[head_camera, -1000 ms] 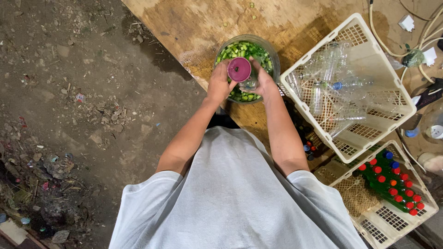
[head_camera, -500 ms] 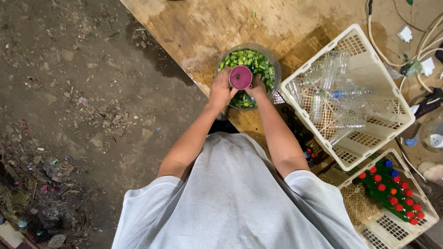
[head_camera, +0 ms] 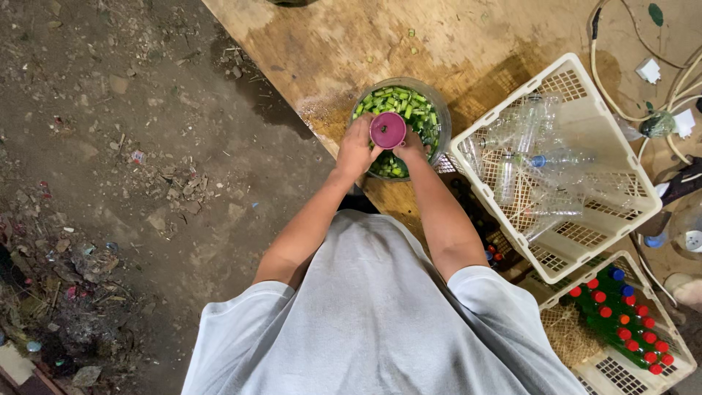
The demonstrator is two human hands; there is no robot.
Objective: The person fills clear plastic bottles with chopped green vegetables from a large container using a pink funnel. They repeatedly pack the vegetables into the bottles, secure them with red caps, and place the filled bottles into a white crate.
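Both hands, left hand (head_camera: 356, 150) and right hand (head_camera: 411, 148), pinch magenta funnel (head_camera: 387, 130) over green-filled bowl (head_camera: 420, 117).

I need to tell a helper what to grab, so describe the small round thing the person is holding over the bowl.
Start at the wooden board, then find the clear bowl of chopped green pieces at its near edge, left of the white crate of empty bottles. Over the bowl, the left hand and right hand hold a round magenta cup, the only pink thing among the green.

Counter (head_camera: 351, 44) is showing rough, stained wood; crate (head_camera: 621, 153) is looking matt plastic; bowl (head_camera: 439, 102) is appearing glossy, possibly glass.
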